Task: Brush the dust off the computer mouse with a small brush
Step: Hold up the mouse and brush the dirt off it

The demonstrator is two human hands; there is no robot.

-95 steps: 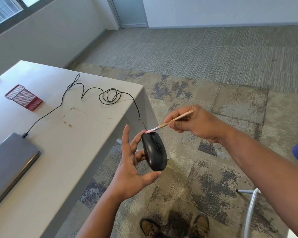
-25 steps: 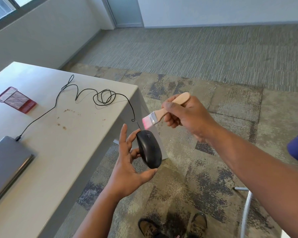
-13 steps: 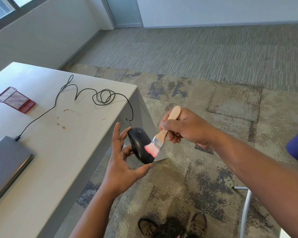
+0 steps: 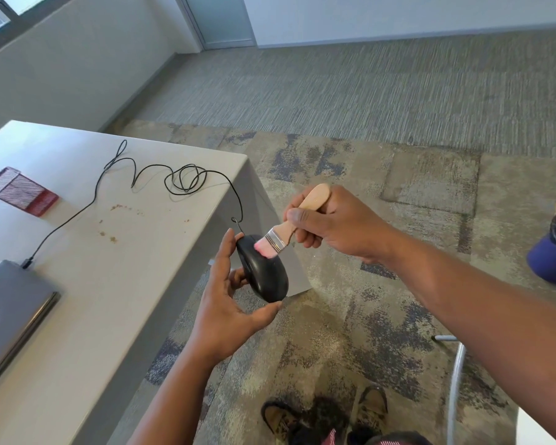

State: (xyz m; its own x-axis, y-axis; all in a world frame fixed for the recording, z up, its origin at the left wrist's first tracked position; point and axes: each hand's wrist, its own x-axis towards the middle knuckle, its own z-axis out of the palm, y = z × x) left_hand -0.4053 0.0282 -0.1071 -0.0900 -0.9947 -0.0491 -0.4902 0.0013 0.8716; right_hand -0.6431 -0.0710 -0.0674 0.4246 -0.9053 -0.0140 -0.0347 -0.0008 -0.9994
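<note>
A black wired computer mouse [image 4: 265,277] is held in the air just off the table's right edge. My left hand [image 4: 225,303] holds it between thumb below and fingers on its far side. My right hand [image 4: 331,224] grips the wooden handle of a small brush [image 4: 289,228]. The brush's pink bristles touch the upper front part of the mouse's back. The mouse's black cable [image 4: 180,181] runs up over the table edge and loops across the table.
The grey table [image 4: 116,290] stands at left with a shut laptop [image 4: 10,313] at its near left, a red mesh holder [image 4: 20,195] and crumbs. Carpet lies below. A blue bin [image 4: 552,255] stands at far right, a metal chair frame [image 4: 453,380] lower right, my shoes at the bottom.
The brush came down onto the mouse and swept its lower back half a second ago. Now the bristles sit higher, near the mouse's front. My left hand keeps its hold.
</note>
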